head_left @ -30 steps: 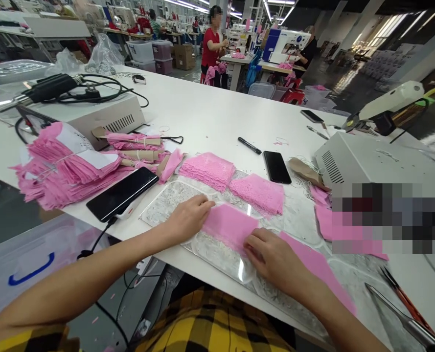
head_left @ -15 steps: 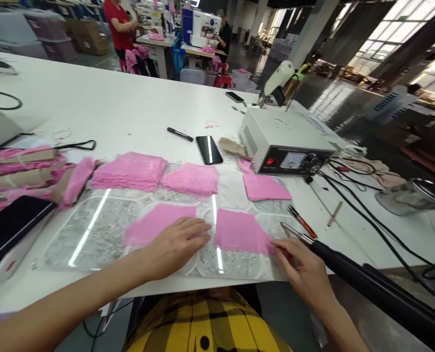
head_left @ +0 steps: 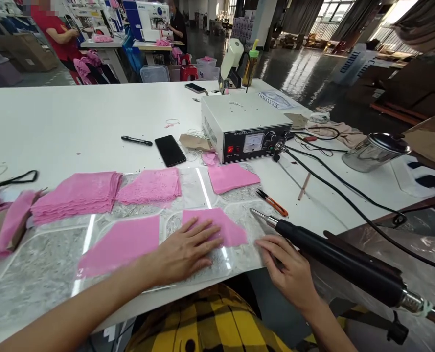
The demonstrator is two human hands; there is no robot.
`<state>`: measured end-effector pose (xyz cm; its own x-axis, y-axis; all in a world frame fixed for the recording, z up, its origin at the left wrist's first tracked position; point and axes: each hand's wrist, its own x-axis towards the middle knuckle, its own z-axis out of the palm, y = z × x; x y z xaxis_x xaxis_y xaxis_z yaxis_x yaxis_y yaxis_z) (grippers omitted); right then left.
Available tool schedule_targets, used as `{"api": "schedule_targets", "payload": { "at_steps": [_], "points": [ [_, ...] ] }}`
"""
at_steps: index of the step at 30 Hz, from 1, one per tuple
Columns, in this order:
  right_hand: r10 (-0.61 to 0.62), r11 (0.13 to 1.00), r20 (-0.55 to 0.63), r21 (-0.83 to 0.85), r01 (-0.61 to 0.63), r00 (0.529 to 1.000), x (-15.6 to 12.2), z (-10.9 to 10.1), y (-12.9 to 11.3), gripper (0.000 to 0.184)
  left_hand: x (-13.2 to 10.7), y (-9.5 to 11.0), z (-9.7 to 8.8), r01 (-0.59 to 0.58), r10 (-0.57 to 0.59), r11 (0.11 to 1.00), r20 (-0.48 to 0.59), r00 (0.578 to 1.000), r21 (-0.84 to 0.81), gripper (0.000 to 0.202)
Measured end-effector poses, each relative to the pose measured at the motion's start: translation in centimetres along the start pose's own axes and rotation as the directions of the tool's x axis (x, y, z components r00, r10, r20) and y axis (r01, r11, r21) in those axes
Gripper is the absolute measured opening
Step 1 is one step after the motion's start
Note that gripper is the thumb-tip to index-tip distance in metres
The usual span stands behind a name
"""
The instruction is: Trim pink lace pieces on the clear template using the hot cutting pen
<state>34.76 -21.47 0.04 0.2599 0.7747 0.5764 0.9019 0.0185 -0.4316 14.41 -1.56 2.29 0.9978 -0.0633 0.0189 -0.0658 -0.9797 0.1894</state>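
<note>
My left hand (head_left: 186, 252) lies flat, fingers spread, on a pink lace piece (head_left: 232, 230) that rests on a clear scratched mat (head_left: 37, 274). A second pink piece (head_left: 120, 244) lies left of that hand. My right hand (head_left: 288, 269) sits at the mat's right edge, fingers curled, beside the black handle of a metal-tipped cutting tool (head_left: 334, 259); whether it grips the tool I cannot tell. Stacks of pink lace (head_left: 76, 195) (head_left: 151, 186) lie behind.
A white control box with a dial (head_left: 246, 127) stands at the back right, cables trailing from it. A pink piece (head_left: 232, 177), orange snips (head_left: 274, 203), a phone (head_left: 170, 150) and a pen (head_left: 136, 141) lie nearby. A steel pot (head_left: 375, 151) is at the right. People work at sewing tables behind.
The view has swung right. My left hand moved from the left pink piece onto the right one. My right hand went to the black tool's handle.
</note>
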Motion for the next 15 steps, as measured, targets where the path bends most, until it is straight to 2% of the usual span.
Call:
{"api": "schedule_targets", "payload": {
  "at_steps": [5,7,9,11,12,15],
  "points": [
    [0.081,0.996,-0.139,0.048,-0.075,0.987,-1.4,-0.8,0.3,0.017,0.7,0.3,-0.2,-0.028,0.027,0.999,0.024,0.999,0.021,0.055],
    [0.172,0.984,-0.154,0.074,-0.162,0.973,-2.0,-1.2,0.7,0.013,1.1,0.4,-0.2,-0.037,0.036,0.999,0.038,0.999,0.026,0.056],
    [0.308,0.946,-0.148,0.149,-0.287,0.94,-2.8,-1.5,1.1,0.01,1.4,0.5,-0.3,-0.034,0.033,0.999,0.045,0.998,0.03,0.056],
    [0.477,0.865,-0.147,0.252,-0.434,0.866,-3.5,-1.8,1.4,0.016,1.6,0.6,-0.3,-0.03,0.028,0.999,0.045,0.999,0.029,0.057],
    [0.558,0.812,-0.16,0.306,-0.497,0.814,-3.8,-1.9,1.5,0.024,1.6,0.7,-0.2,-0.028,0.027,0.999,0.045,0.999,0.026,0.057],
    [0.706,0.683,-0.226,0.466,-0.562,0.671,-3.6,-2.0,1.1,0.054,1.6,0.9,-0.2,-0.018,0.017,1.0,0.049,0.999,0.014,0.058]
  ]
}}
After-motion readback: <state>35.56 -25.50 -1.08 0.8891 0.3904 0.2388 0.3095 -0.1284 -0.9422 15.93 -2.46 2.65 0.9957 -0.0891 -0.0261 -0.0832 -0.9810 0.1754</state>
